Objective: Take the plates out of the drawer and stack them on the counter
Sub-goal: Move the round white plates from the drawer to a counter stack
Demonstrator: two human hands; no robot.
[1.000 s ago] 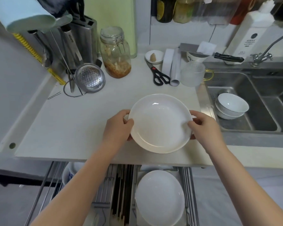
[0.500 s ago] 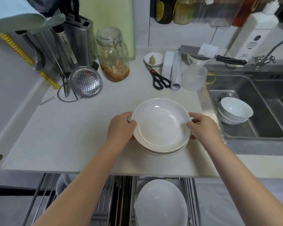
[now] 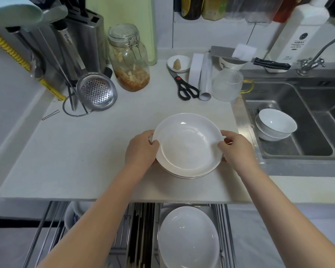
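White ceramic dominates the head view, the only one supplied. Top plate (image 3: 189,143) sits between both hands above the counter (image 3: 85,151), over at least one more plate whose rim (image 3: 186,176) shows beneath its near edge. The upper plate lies offset toward the far side of the lower one, so the stack is not yet squared.

Left hand (image 3: 141,149) grips the left rim, thumb over the lip. Right hand (image 3: 235,147) pinches the right rim in the same manner. Both grips are closed on the top plate. Whether it already rests fully on the plate below cannot be told.

Governing relation: the plate lies directly between the two hands, each equally near, and being round it offers no long axis. In my judgement the next move calls for drawing it slightly nearward to centre it, then letting go.

Containers:
- Drawer (image 3: 223,229), open below the counter edge, holds one more white plate (image 3: 189,236) in its right rack, directly under the stack. Further crockery at its left is partly hidden.
- Sink (image 3: 307,105) holds two nested white bowls (image 3: 276,124).
- Clip-top glass jar (image 3: 131,59) holds pickled food.

Task judged unfinished.
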